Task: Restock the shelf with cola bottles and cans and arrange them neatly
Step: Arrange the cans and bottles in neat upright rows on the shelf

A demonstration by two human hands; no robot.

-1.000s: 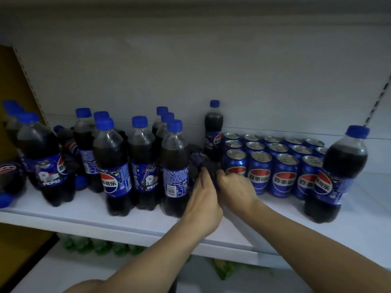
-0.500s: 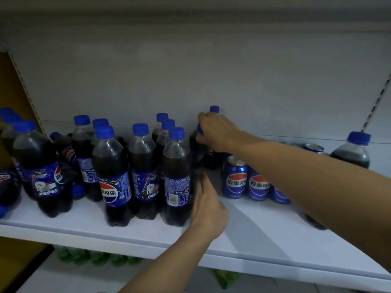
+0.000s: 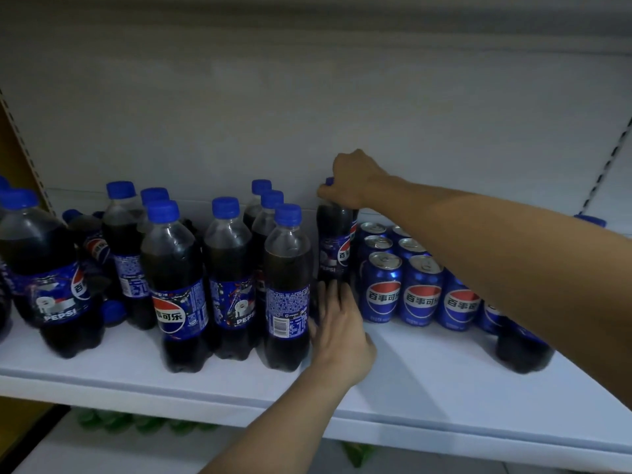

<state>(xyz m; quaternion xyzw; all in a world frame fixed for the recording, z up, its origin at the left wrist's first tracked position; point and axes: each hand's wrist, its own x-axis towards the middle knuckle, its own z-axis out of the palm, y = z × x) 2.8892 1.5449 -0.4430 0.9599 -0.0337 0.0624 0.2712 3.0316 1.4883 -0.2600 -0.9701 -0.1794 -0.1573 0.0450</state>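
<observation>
The white shelf (image 3: 427, 378) runs across the lower frame and is cut off at both sides; the grey panel (image 3: 239, 114) fills the upper half. Under the shelf, at lower left, green items (image 3: 136, 422) are too blurred to identify. The right forearm (image 3: 496, 241) crosses from the right edge toward the centre and hides the far cans and most of the end bottle (image 3: 523, 350) at lower right, of which only the base and a blue top show. The bottles (image 3: 178, 268) crowd the left half, upright in loose rows; the ones at far left are cut by the frame edge, and one lying behind them is mostly hidden. The cans (image 3: 422, 292) stand in rows right of centre, the front labels readable, the back rows only as tops.

Between the bottles and the cans stands the bottle (image 3: 333, 248), upright at the back of the shelf, just beside the cans. The right hand (image 3: 352, 179) is above it, fingers curled round its neck, so only a sliver of its cap (image 3: 329, 181) peeks out. The left hand (image 3: 337, 333) lies below and in front, fingers extended toward the bottle's lower part; they are blurred, and contact cannot be made out.
</observation>
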